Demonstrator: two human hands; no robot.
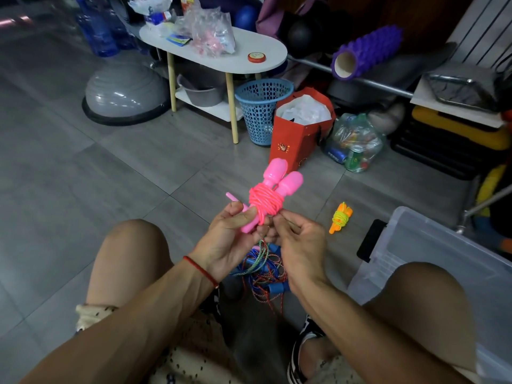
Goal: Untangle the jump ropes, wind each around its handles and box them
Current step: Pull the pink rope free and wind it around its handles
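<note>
A pink jump rope (266,200) is wound in a thick bundle around its two pink handles, held up in front of me. My left hand (232,239) grips the lower ends of the handles. My right hand (296,239) pinches the rope's end at the bottom of the bundle. On the floor between my knees lies a tangle of blue-handled ropes (266,275) with red, blue and green cords. A wound orange-handled rope with yellow-green cord (340,218) lies on the floor to the right. The clear plastic box (432,245) stands at my right knee.
A black phone (370,239) lies beside the box. Ahead stand a red paper bag (299,134), a blue mesh basket (260,106), a white oval side table (243,56), a grey balance dome (124,92) and a bag of bottles (354,145).
</note>
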